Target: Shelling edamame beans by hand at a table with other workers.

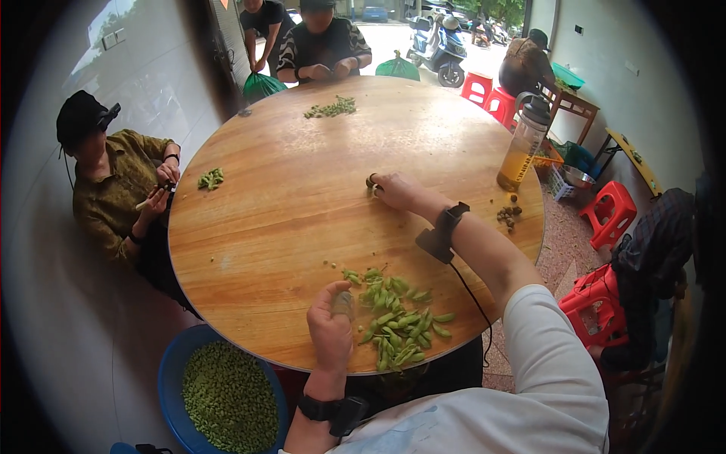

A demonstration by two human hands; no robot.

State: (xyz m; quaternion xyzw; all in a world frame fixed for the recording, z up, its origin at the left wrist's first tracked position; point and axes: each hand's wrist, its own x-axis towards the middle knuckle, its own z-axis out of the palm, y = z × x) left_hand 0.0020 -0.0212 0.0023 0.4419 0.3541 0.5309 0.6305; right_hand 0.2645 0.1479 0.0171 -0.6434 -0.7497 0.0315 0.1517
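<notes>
Presently reaches the right hand [402, 191] in from 4 o'clock to near the middle of the round wooden table [280, 257], with fingers bent and pointing toward 9 o'clock. Shows dark bits [371, 181] at those fingertips, too small to name; cannot tell whether closed on them or not. Holds the left hand [331, 331] near the table's 6 o'clock edge, with thumb and fingers bent toward 1 o'clock and a translucent greenish piece [342, 305] against them; cannot tell whether gripped. Wears dark wrist devices [437, 240] on both arms.

Has the loose pile of green pods [408, 321] on the table between 5 and 6 o'clock, just beside the left hand on its 3 o'clock side. Also has on the table a small heap of pods [210, 178] at 10 o'clock, a green heap [331, 107] at 12, a lidded bottle [522, 147] of amber liquid at 2 and, near that, brown round pieces [508, 219] at 3. Just outside the rim at 7 o'clock, shows a blue basin [171, 371] holding many small green beans [229, 397]. Faces, at 12 o'clock, a person in a dark patterned top [324, 47]; between 9 and 10, a person in an olive shirt [106, 181] with a small item in hand. Farther out, shows a blue scooter [441, 49] at 1 o'clock.
</notes>
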